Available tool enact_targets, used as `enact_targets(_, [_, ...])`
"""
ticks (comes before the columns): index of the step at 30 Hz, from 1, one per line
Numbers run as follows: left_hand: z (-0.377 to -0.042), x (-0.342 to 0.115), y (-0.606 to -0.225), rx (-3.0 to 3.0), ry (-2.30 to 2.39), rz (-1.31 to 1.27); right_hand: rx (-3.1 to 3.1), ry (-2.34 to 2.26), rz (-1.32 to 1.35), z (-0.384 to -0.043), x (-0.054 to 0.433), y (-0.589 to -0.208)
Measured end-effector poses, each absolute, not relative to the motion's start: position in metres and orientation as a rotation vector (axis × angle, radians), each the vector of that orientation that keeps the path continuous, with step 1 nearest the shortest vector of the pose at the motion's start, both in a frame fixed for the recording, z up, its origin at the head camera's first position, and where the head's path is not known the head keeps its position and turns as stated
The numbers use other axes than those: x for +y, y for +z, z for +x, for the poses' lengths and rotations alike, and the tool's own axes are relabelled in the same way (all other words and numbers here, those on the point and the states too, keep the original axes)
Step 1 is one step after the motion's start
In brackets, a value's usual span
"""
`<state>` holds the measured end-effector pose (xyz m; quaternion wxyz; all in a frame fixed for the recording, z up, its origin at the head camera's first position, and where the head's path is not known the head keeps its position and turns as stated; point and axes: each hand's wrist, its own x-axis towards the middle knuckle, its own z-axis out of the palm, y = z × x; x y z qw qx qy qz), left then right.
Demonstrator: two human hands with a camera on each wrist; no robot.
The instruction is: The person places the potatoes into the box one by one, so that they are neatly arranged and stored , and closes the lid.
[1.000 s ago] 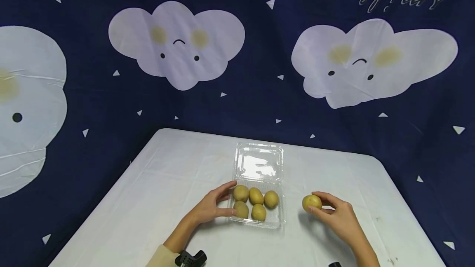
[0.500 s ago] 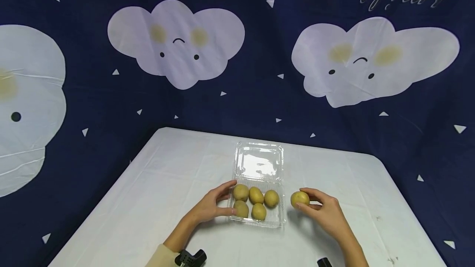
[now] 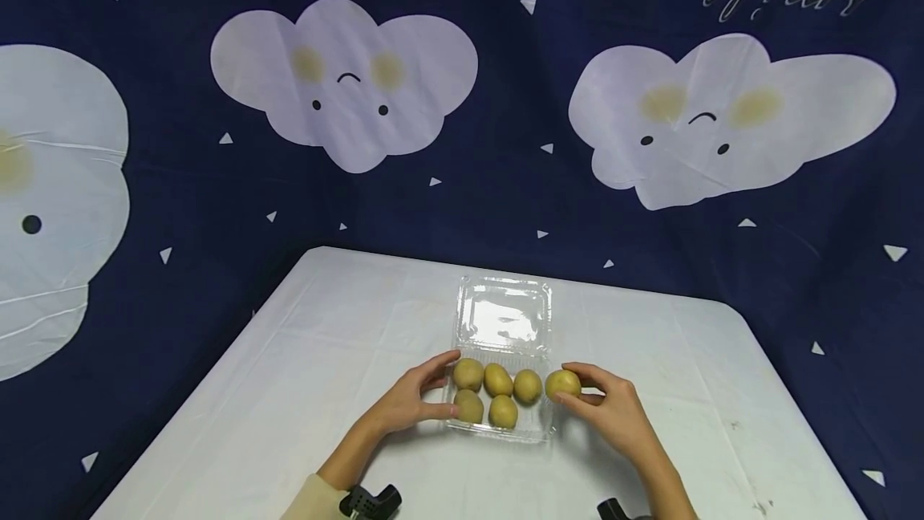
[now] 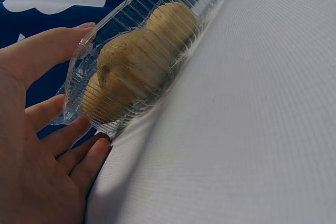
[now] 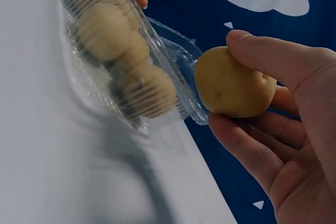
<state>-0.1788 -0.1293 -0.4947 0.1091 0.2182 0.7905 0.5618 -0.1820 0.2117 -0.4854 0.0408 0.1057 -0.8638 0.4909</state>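
A clear plastic clamshell box (image 3: pixel 534 424) stands on the table with its lid (image 3: pixel 505 315) folded back. Several potatoes (image 3: pixel 498 380) sit inside, and a gap shows at the front right of the box. My left hand (image 3: pixel 404 404) rests against the box's left side. In the left wrist view its thumb lies on the rim and relaxed fingers (image 4: pixel 68 137) touch the outer wall. My right hand (image 3: pixel 613 408) pinches another potato (image 5: pixel 231 83) between thumb and fingers, just above the box's right edge.
A white cloth covers the table (image 3: pixel 325 327). Behind it hangs a dark blue curtain (image 3: pixel 505 215) printed with clouds and small triangles. Dark wrist cameras are worn on both arms, and the left forearm has a beige sleeve (image 3: pixel 315 500).
The right hand has moved left with its potato, from well right of the box to its right edge. The left hand and the box have stayed put.
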Motion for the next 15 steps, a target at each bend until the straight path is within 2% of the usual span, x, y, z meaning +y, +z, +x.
enact_targets(9, [-0.179,-0.129,-0.497,2.315,1.681,0.656,-2.652,1.541,0.365,-0.186,0.200,-0.490])
enact_targets(15, [-0.188,-0.131,-0.516,2.346,1.661,0.663,-2.677,1.446,0.411,-0.183,0.193,-0.487])
